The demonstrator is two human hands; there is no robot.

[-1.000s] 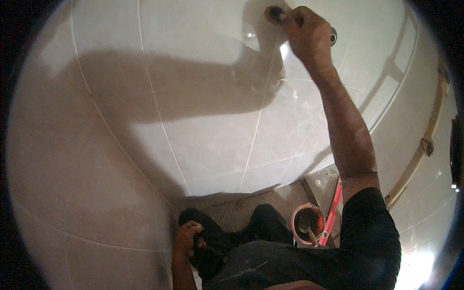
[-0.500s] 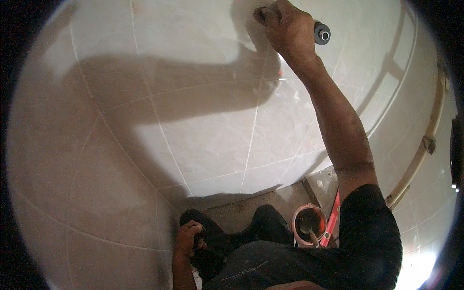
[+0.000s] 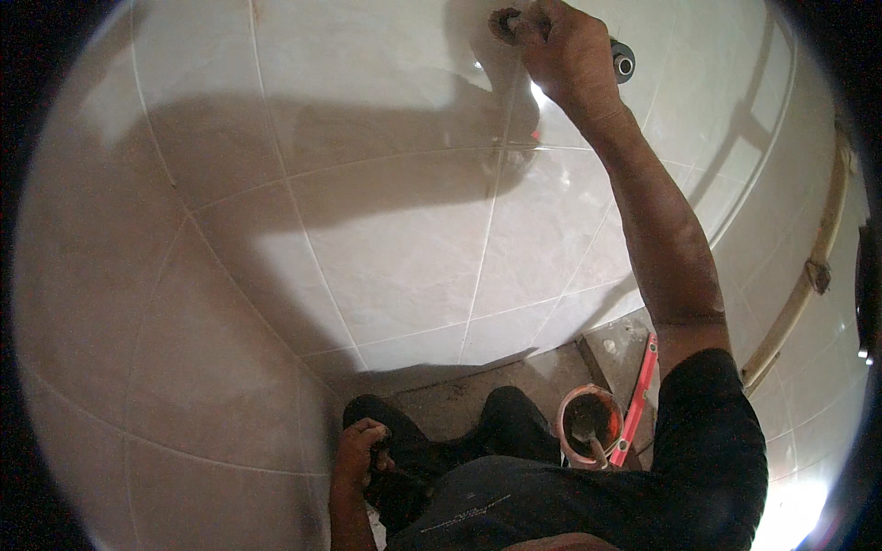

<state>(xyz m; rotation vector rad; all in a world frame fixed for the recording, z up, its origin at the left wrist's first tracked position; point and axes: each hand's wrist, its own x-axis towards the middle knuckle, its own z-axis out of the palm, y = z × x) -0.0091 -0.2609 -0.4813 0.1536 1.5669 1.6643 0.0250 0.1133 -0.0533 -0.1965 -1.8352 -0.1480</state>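
Note:
My right hand [image 3: 574, 55] is raised to the pale tiled wall [image 3: 395, 257] with its fingers bent together. The fingertips are at the edge of a dark round hole [image 3: 505, 26] in a tile. What they pinch, if anything, is hidden. Just right of this hand, a black round fitting with a metal centre [image 3: 625, 64] sticks out of the wall. My left hand [image 3: 360, 450] rests low by my knee, its fingers curled in. Whatever may be inside it cannot be made out against the dark clothing.
On the floor by my right side stands an orange bucket [image 3: 562, 432] with dark mix and a handled tool [image 3: 593, 448] in it. A red spirit level [image 3: 640, 395] leans beside it. A knotted pale pole [image 3: 795, 317] runs along the right wall. Another tiled wall [image 3: 211, 367] closes in on the left.
My right hand has shifted slightly right and down, showing more of the hole's rim. More of the red level shows beside my arm. The left hand stays in place.

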